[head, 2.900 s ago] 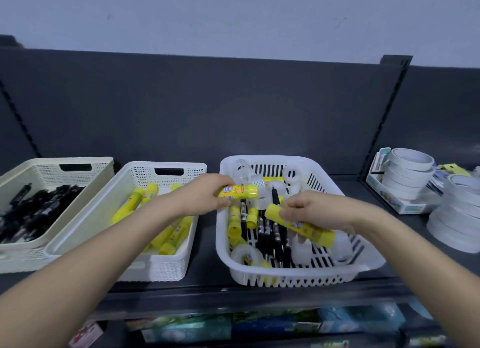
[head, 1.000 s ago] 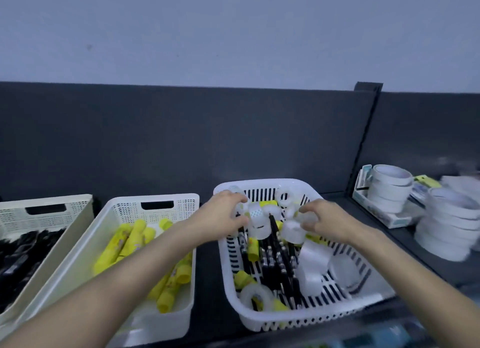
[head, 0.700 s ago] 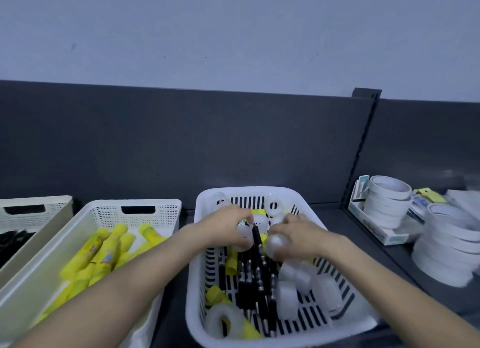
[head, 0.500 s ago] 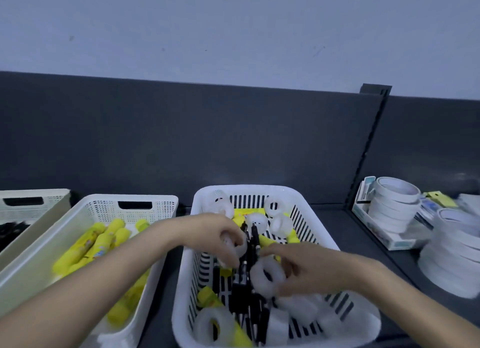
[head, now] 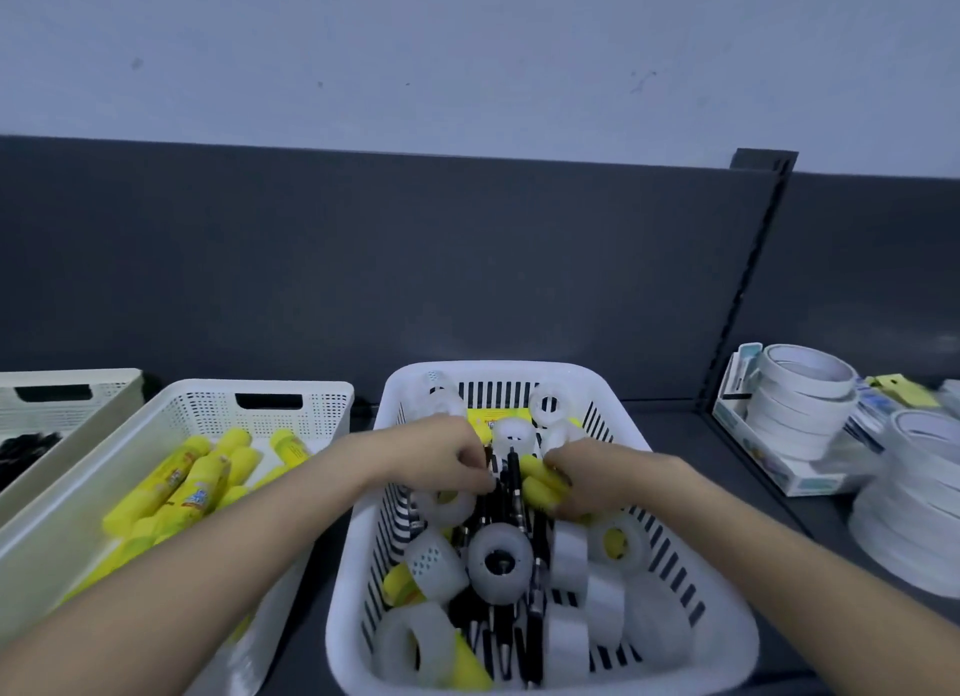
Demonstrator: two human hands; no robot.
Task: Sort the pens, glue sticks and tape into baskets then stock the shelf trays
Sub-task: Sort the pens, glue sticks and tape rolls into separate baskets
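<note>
A white slotted basket in the middle holds a mix of clear tape rolls, black pens and yellow glue sticks. Both my hands are inside it near the far end. My left hand has its fingers curled down and pinches the top ends of the black pens. My right hand grips two yellow glue sticks at their right ends. A tape roll lies just under my left hand.
Left of the mixed basket, a white basket holds sorted glue sticks. A cream basket with black pens sits at the far left. Stacked white tape rolls in a box and another stack stand at the right. A dark back panel rises behind.
My left hand no longer holds a tape roll and now pinches the pens. My right hand released its tape roll, moved back and closed on the glue sticks. The view shifted slightly.
</note>
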